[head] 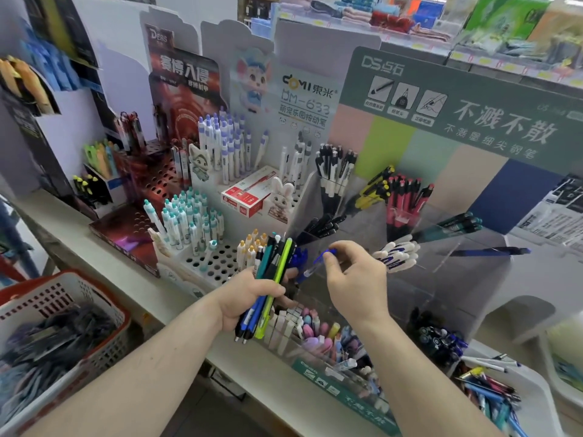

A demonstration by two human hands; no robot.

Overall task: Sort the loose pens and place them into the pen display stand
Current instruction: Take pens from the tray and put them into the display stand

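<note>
My left hand (pixel 249 296) grips a bundle of loose pens (pixel 271 279), blue, black, teal and one lime green, held upright in front of the stand. My right hand (pixel 353 275) pinches a single blue pen (pixel 318 261) by its top end, just right of the bundle, over a compartment of the clear acrylic pen display stand (pixel 448 279). The stand's compartments hold black-and-white pens (pixel 334 171), pink-and-black pens (pixel 407 197), yellow pens (pixel 373 189), white-and-blue pens (pixel 397 255) and pastel ones (pixel 318 334) in the front row.
A white perforated stand (pixel 214 263) with teal-capped pens is to the left, with more pen displays behind it. A red-rimmed basket (pixel 66 298) of pens sits at lower left. A white tray (pixel 533 383) of mixed loose pens lies at lower right.
</note>
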